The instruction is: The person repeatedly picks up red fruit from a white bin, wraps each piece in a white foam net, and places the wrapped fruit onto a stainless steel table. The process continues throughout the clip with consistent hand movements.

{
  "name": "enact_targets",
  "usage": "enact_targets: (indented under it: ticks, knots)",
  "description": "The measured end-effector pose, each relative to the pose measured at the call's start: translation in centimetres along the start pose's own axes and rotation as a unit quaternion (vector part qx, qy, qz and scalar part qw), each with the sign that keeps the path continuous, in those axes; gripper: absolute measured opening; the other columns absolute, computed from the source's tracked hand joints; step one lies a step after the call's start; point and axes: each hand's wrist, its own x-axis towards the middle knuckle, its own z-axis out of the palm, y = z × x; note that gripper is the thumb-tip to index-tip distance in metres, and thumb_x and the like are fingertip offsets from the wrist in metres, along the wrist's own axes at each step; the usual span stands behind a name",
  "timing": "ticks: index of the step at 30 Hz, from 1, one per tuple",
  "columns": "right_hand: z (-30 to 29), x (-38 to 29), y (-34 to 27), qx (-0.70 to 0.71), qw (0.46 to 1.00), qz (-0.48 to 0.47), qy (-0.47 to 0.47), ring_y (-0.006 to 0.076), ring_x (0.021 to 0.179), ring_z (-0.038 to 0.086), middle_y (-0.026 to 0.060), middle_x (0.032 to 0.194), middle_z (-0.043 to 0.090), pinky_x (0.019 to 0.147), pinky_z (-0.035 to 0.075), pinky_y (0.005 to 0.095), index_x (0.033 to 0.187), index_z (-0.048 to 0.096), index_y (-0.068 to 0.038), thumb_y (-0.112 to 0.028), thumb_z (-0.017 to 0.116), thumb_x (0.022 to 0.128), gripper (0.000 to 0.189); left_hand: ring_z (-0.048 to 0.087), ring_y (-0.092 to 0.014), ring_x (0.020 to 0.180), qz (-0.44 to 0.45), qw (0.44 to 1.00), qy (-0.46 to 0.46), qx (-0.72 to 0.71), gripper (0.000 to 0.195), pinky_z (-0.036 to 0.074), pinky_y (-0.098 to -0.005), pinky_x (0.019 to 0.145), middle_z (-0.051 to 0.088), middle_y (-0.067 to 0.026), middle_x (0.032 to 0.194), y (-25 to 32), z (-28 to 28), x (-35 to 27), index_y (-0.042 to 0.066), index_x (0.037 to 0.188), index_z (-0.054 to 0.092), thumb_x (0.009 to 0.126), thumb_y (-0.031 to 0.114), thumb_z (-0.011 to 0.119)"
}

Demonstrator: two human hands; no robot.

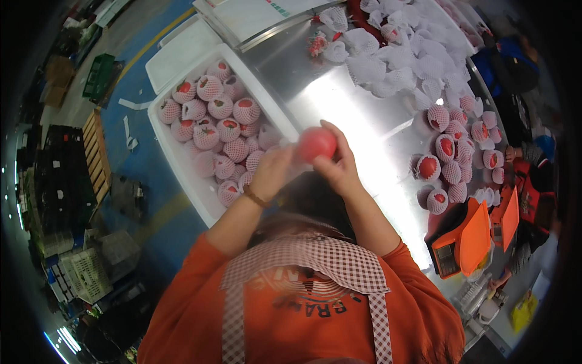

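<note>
A bare red tomato is in my right hand, with the thumb and fingers around it. It is above the near edge of the steel table. My left hand, with a bracelet at the wrist, is just left of the tomato, over the right side of a white foam box. Blur hides whether the left fingers hold anything. Inside the box, several tomatoes are wrapped in pinkish foam nets, some showing green tops.
White foam nets are heaped on the steel table's far side. More netted tomatoes lie to the right. Orange scales stand at the near right, close to another person's hand. A wooden pallet is at left.
</note>
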Motion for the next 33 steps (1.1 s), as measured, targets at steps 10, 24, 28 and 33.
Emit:
enact_targets:
  ticks: [10, 24, 28, 33]
  knots:
    - [-0.1, -0.7, 1.9, -0.009, 0.995, 0.1, -0.006, 0.0187, 0.074, 0.061, 0.012, 0.101, 0.062, 0.058, 0.048, 0.0262, 0.142, 0.039, -0.002, -0.066, 0.025, 0.095, 0.081, 0.062, -0.019, 0.101, 0.064, 0.982, -0.033, 0.175, 0.041, 0.049, -0.0313, 0.087, 0.062, -0.0126, 0.115, 2.6, -0.4, 0.3, -0.001, 0.121, 0.055, 0.088, 0.023, 0.064]
    - [-0.5, -1.4, 2.4, 0.342, 0.892, 0.295, -0.026, 0.0231, 0.107, 0.057, 0.0079, 0.122, 0.058, 0.089, 0.048, 0.0372, 0.126, 0.051, -0.005, -0.039, 0.051, 0.096, 0.045, 0.057, -0.021, 0.111, -0.093, 0.834, -0.173, -0.516, 0.052, 0.047, -0.0335, 0.094, 0.056, -0.0114, 0.123, 1.9, 0.2, 0.4, 0.001, 0.128, 0.049, 0.092, 0.037, 0.055]
    - [-1.4, -0.7, 1.1, 0.033, 0.985, 0.11, 0.127, 0.0222, 0.076, 0.064, 0.007, 0.091, 0.067, 0.07, 0.053, 0.0394, 0.091, 0.057, -0.005, -0.019, 0.063, 0.091, 0.015, 0.058, -0.022, 0.107, -0.066, 0.984, -0.052, -0.157, 0.058, 0.05, -0.0353, 0.088, 0.057, -0.0095, 0.12, 2.0, 0.2, 0.8, 0.001, 0.126, 0.048, 0.081, 0.029, 0.07]
    - [-0.5, -2.5, 2.3, -0.369, 0.919, -0.136, 0.042, 0.0111, 0.072, 0.059, 0.0043, 0.081, 0.062, 0.067, 0.048, 0.0256, 0.091, 0.059, -0.002, -0.007, 0.065, 0.087, 0.009, 0.058, -0.026, 0.105, 0.055, 0.936, 0.143, 0.316, 0.061, 0.048, -0.0362, 0.092, 0.057, -0.0141, 0.118, 1.4, 1.0, 1.3, 0.001, 0.126, 0.046, 0.072, 0.014, 0.071]
